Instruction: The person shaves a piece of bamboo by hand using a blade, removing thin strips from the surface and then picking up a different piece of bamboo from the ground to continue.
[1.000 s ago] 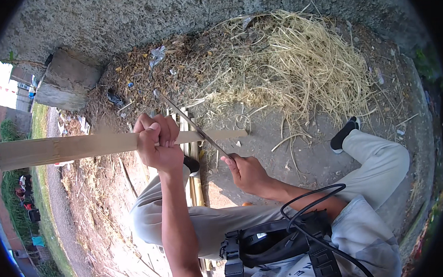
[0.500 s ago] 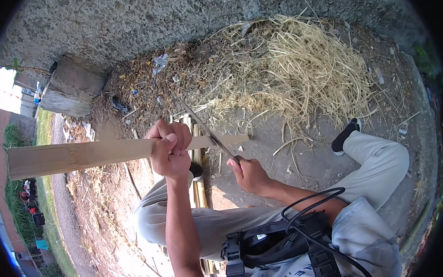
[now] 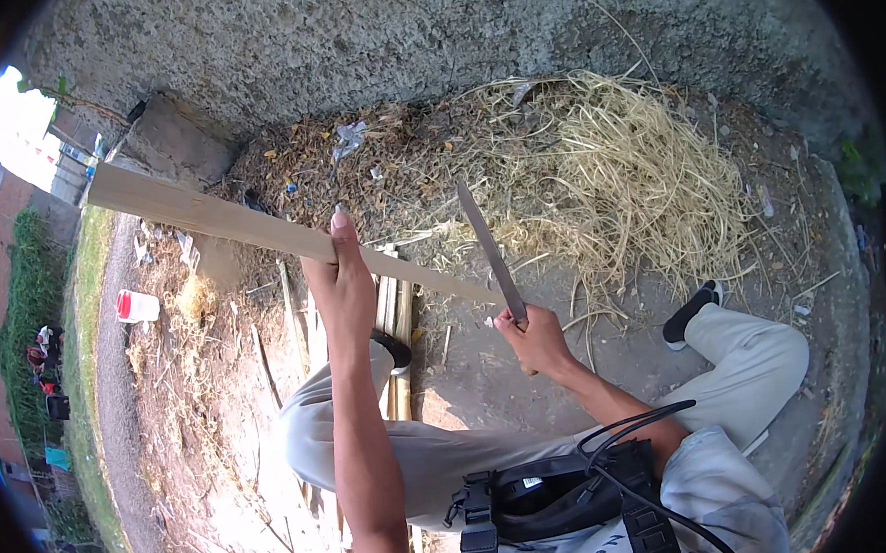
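Observation:
My left hand (image 3: 341,282) grips a long, pale bamboo strip (image 3: 209,215) near its middle, with the thumb stretched up along it. The strip slants from the upper left, its broad end nearer, down to the right, where its thin end passes behind the knife. My right hand (image 3: 535,340) is closed round the handle of a long-bladed knife (image 3: 489,246). The blade points up and slightly left, its tip clear of the strip. Most of the knife's handle is hidden in my fist.
A large heap of pale shavings (image 3: 648,176) lies by the rough wall (image 3: 401,48). Split strips (image 3: 397,324) lie on the ground beside my left foot. A white cup with a red lid (image 3: 138,305) stands left, near the path. A stone block (image 3: 180,140) is at the upper left.
The bamboo strip has tilted, its broad left end rising. My left thumb has straightened. My right hand has moved right with the knife, whose blade now stands more upright.

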